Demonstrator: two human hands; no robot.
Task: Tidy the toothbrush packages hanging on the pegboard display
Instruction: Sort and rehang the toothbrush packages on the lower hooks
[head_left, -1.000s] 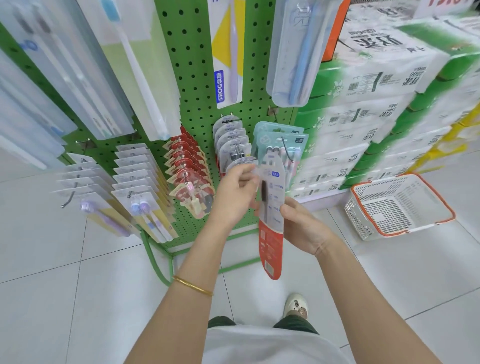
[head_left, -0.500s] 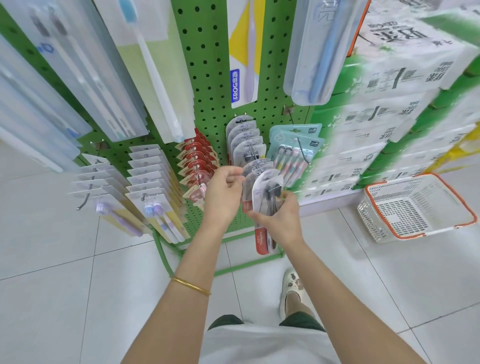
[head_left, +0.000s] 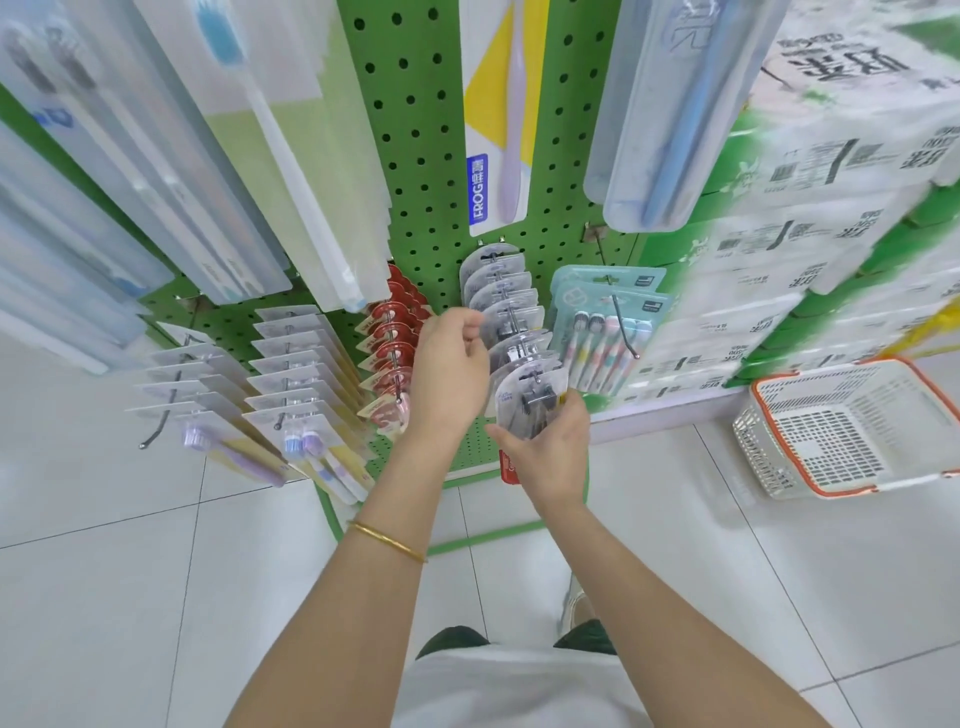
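Note:
A green pegboard (head_left: 426, 156) carries rows of toothbrush packages on hooks. My right hand (head_left: 550, 452) grips the front grey blister package (head_left: 524, 395), whose red lower end (head_left: 509, 470) shows under my palm. This package sits at the front of the grey row (head_left: 498, 291). My left hand (head_left: 447, 374) is just left of that row with its fingers curled. I cannot see whether they pinch a package.
Red packages (head_left: 389, 338) hang left of the grey row and teal multi-brush packs (head_left: 602, 322) hang to its right. White-carded rows (head_left: 291, 364) fill the left hooks. Stacked tissue packs (head_left: 810, 208) and a white-and-orange basket (head_left: 831, 431) stand on the right.
The long package in my right hand moved up and in to the front of the grey row. My left hand moved off its top to the row's left side.

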